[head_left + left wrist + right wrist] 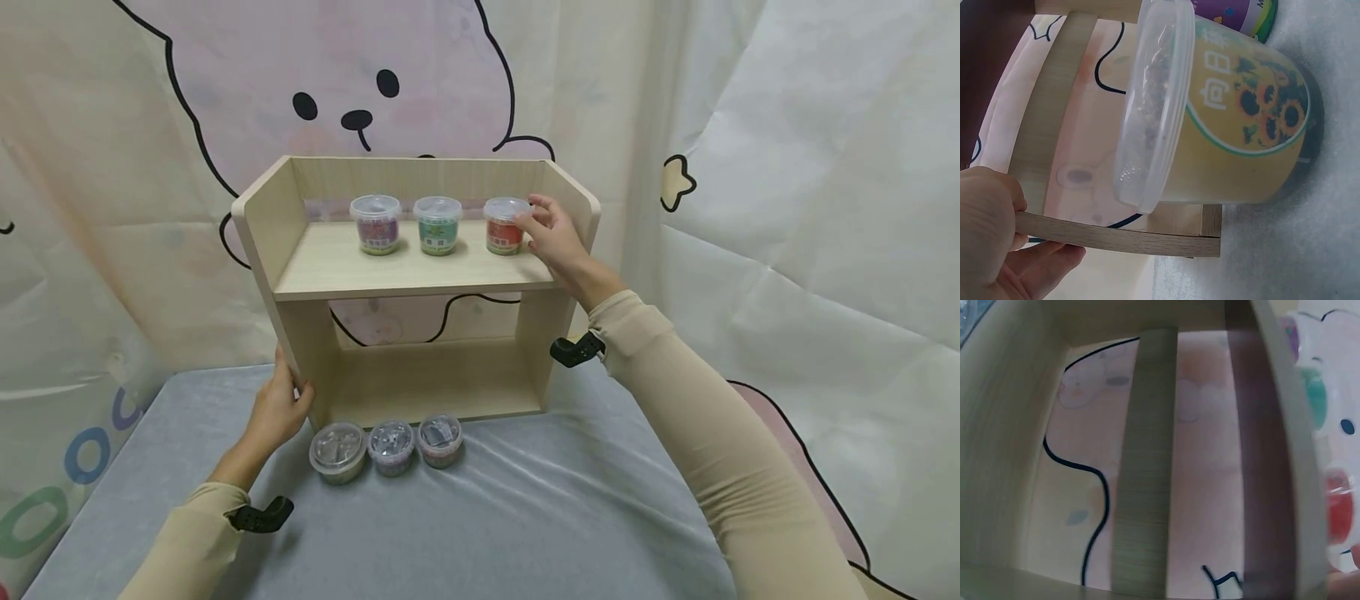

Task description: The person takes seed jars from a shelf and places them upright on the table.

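Red tub [501, 236]: upright on the upper board [322, 275] of the shelf unit, at the right end of a row of 3; lid uppermost.
Row on the board: purple tub [377, 233] at left, green tub [438, 236] between; the gap from green to red appears wider than that from purple to green.
Governing relation: the red tub lies immediately left of the right hand's fingertips. Its axis is vertical, so in my judgement a side hold about the rim suits it. The right hand is nearer; the left is well apart, lower, at the opposite end.
Right hand [558, 243]: thumb and a finger parted at the tub's right rim, apparently touching; whether they clamp it, cannot tell.
Left hand [276, 414]: clamped on the left side panel [264, 225], digits on either face of its edge.
Cloth [562, 517]: bears 3 lidded tubs before the unit: left front tub [337, 456], middle front tub [392, 452], right front tub [440, 443].
Left wrist view: shows a sunflower print [1272, 103] on the left front tub's side; the head view gives mainly its lid.
Right wrist view: shows a crossbar [1144, 462] behind the lower compartment, not made out from the head; fingertips only at the frame edge, grip unconfirmed.
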`<state>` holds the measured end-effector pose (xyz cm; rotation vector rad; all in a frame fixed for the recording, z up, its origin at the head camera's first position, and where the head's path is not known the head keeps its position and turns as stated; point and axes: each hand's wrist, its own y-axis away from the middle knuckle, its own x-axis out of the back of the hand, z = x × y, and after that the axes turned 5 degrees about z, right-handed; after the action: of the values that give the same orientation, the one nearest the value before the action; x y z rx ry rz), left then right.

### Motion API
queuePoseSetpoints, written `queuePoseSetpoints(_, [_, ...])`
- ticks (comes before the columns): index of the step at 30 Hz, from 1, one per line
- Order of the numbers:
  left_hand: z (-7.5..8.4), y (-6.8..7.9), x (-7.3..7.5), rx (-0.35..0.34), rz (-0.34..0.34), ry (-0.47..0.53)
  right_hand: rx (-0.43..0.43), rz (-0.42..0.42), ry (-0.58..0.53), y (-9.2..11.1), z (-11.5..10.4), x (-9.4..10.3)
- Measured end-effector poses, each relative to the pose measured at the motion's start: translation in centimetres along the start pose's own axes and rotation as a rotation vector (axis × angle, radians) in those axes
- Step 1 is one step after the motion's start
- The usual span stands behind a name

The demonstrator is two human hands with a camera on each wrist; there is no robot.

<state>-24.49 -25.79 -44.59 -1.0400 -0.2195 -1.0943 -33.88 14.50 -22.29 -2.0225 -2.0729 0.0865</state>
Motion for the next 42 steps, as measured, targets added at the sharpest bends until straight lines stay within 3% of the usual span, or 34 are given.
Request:
queuePoseSetpoints(6, [-0.1,0.2,-0.2,-0.003,-0.002,-0.012,-0.056,-0.014,-0.079,-1.1,0.9,0.0])
queuePoseSetpoints(15, [-0.2,-0.1,-0.1,-0.035,-0.005,-0.018,-0.077,0.004,-0.035,-1.8,0.7,-0.4])
queuePoseSetpoints(27, [-0.4,-0.1,-0.3,-0.021,0.018,-0.026,-0.039,0.042,0.065,-1.7,0.8,-0.9])
queuePoseSetpoints(42, [-0.4,-0.1,-0.2,-0.009,0.008,-0.008,0.017,-0.008,-0.026,-1.3,1.2,-0.7])
